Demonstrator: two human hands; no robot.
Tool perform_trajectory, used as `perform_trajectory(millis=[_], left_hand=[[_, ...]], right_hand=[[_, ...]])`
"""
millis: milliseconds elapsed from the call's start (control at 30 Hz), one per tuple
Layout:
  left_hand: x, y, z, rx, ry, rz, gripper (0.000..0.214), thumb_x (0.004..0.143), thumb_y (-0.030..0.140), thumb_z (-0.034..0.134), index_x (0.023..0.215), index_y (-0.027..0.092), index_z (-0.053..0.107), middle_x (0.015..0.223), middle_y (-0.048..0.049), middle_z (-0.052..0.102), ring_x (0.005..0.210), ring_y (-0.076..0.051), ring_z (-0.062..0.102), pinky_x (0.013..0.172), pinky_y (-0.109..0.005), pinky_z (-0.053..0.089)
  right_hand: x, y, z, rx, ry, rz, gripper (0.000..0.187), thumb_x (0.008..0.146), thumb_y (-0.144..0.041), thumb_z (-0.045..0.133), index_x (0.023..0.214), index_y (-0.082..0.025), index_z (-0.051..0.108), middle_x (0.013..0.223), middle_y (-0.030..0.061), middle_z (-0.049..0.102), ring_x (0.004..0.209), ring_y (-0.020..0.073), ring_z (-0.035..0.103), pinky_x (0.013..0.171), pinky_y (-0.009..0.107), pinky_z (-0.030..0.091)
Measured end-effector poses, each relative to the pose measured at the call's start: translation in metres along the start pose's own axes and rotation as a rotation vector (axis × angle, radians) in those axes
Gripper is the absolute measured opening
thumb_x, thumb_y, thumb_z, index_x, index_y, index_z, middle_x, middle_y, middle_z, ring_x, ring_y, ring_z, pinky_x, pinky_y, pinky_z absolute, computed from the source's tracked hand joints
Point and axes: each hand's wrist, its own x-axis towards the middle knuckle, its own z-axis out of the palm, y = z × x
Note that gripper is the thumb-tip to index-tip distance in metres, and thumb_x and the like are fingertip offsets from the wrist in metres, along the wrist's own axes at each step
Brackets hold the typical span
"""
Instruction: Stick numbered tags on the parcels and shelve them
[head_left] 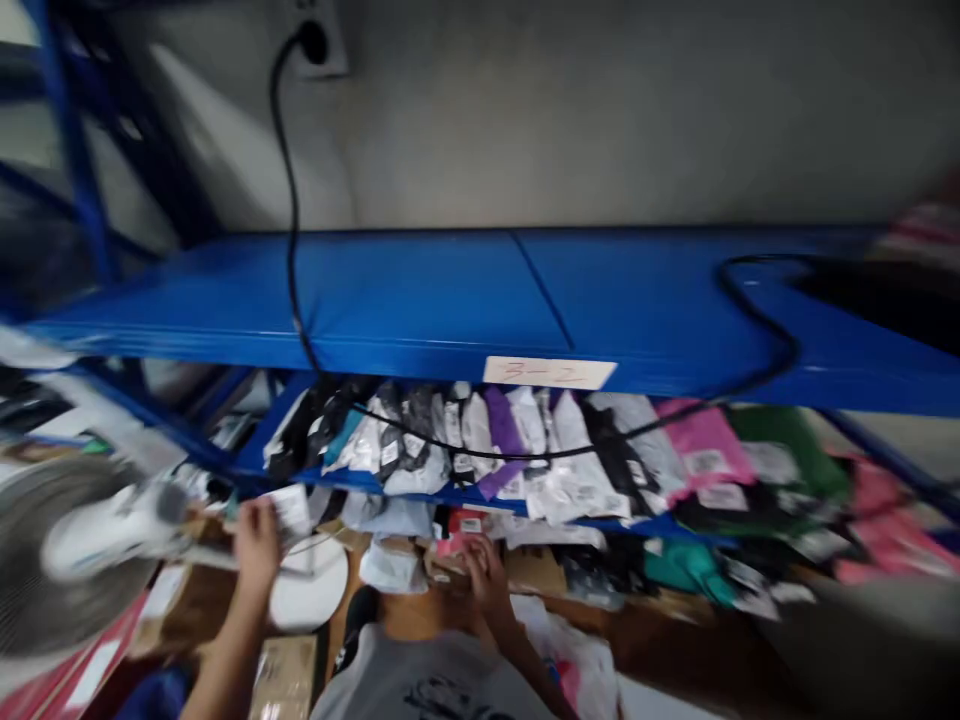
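Note:
My left hand [257, 540] is raised at the left, its fingers closed on a white paper slip [291, 510]. Below the shelf's middle, my right hand [486, 578] has its fingers bent at the lower edge of a red-pink plastic packet [454, 528] bearing a white label. Blur hides the exact grip there. White packages [391, 566] and brown cardboard boxes [541, 570] lie close around this hand. Above both hands, a lower shelf holds a row of bagged packets, among them a purple one [504, 435] and a pink one [705, 448].
A blue shelf board [420, 290] with a "3-2" label [550, 373] spans the view. A black cable [291, 200] hangs from a wall socket and loops across the shelf front. At left stand a fan [67, 540] and a white round plate [309, 585]. Boxes [285, 672] lie below.

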Motion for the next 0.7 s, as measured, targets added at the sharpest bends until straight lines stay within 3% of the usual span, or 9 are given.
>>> perform_trajectory(millis=[67, 133, 200, 267, 400, 533, 600, 700], left_hand=[[-0.042, 0.018, 0.012, -0.154, -0.165, 0.056, 0.032, 0.079, 0.052, 0.054, 0.075, 0.021, 0.049, 0.068, 0.0029, 0.048, 0.066, -0.015, 0.048, 0.064, -0.027, 0.042], [-0.079, 0.036, 0.027, -0.316, -0.277, -0.029, 0.036, 0.076, 0.054, 0.06, 0.072, 0.02, 0.048, 0.062, 0.0055, 0.044, 0.058, -0.011, 0.043, 0.055, -0.022, 0.038], [-0.107, 0.048, 0.034, -0.526, -0.375, -0.185, 0.04, 0.072, 0.055, 0.065, 0.069, 0.02, 0.046, 0.057, 0.0075, 0.042, 0.051, -0.008, 0.039, 0.049, -0.02, 0.033], [-0.123, 0.054, 0.033, -0.717, -0.456, -0.328, 0.041, 0.069, 0.053, 0.07, 0.068, 0.019, 0.046, 0.055, 0.0082, 0.044, 0.048, -0.006, 0.039, 0.047, -0.019, 0.033], [-0.127, 0.048, 0.018, -0.825, -0.52, -0.508, 0.04, 0.06, 0.046, 0.08, 0.07, 0.016, 0.054, 0.058, 0.0053, 0.054, 0.05, -0.007, 0.049, 0.048, -0.017, 0.039], [-0.115, 0.027, 0.002, -0.795, -0.555, -0.595, 0.043, 0.056, 0.048, 0.082, 0.075, 0.015, 0.061, 0.071, -0.0022, 0.065, 0.062, -0.013, 0.061, 0.057, -0.022, 0.048], [-0.109, 0.006, -0.008, -0.712, -0.654, -0.507, 0.043, 0.057, 0.049, 0.081, 0.079, 0.015, 0.064, 0.072, -0.0025, 0.067, 0.064, -0.014, 0.062, 0.062, -0.024, 0.049], [-0.098, -0.039, -0.027, -0.439, -0.792, -0.228, 0.037, 0.063, 0.05, 0.076, 0.071, 0.016, 0.064, 0.061, 0.0014, 0.061, 0.06, -0.013, 0.055, 0.061, -0.024, 0.045]], right_hand=[[-0.015, -0.024, 0.016, 0.072, -0.288, 0.048, 0.036, 0.083, -0.052, 0.059, 0.1, -0.02, 0.065, 0.099, 0.0107, 0.071, 0.093, 0.0263, 0.067, 0.084, 0.04, 0.053], [-0.026, -0.053, 0.032, 0.121, -0.487, 0.048, 0.037, 0.086, -0.046, 0.059, 0.115, -0.023, 0.062, 0.116, 0.0103, 0.067, 0.109, 0.0255, 0.062, 0.095, 0.04, 0.048], [-0.032, -0.08, 0.049, 0.169, -0.573, -0.001, 0.042, 0.086, -0.041, 0.06, 0.125, -0.025, 0.057, 0.123, 0.0091, 0.064, 0.111, 0.0241, 0.06, 0.096, 0.039, 0.046], [-0.037, -0.1, 0.064, 0.221, -0.62, -0.026, 0.043, 0.084, -0.04, 0.064, 0.123, -0.024, 0.057, 0.116, 0.0086, 0.066, 0.101, 0.0231, 0.064, 0.087, 0.036, 0.05], [-0.046, -0.112, 0.087, 0.19, -0.594, -0.022, 0.028, 0.08, -0.041, 0.066, 0.097, -0.019, 0.065, 0.086, 0.0048, 0.07, 0.075, 0.0191, 0.064, 0.067, 0.029, 0.05], [-0.061, -0.099, 0.109, 0.131, -0.464, 0.008, 0.028, 0.077, -0.046, 0.066, 0.077, -0.018, 0.064, 0.068, 0.001, 0.065, 0.061, 0.0159, 0.057, 0.057, 0.026, 0.045], [-0.073, -0.089, 0.123, 0.12, -0.434, 0.043, 0.03, 0.073, -0.048, 0.068, 0.072, -0.019, 0.062, 0.065, -0.0001, 0.063, 0.057, 0.0151, 0.055, 0.054, 0.025, 0.044], [-0.101, -0.072, 0.151, 0.107, -0.427, 0.068, 0.028, 0.068, -0.045, 0.072, 0.076, -0.02, 0.062, 0.069, -0.0008, 0.063, 0.059, 0.0151, 0.056, 0.053, 0.025, 0.043]])
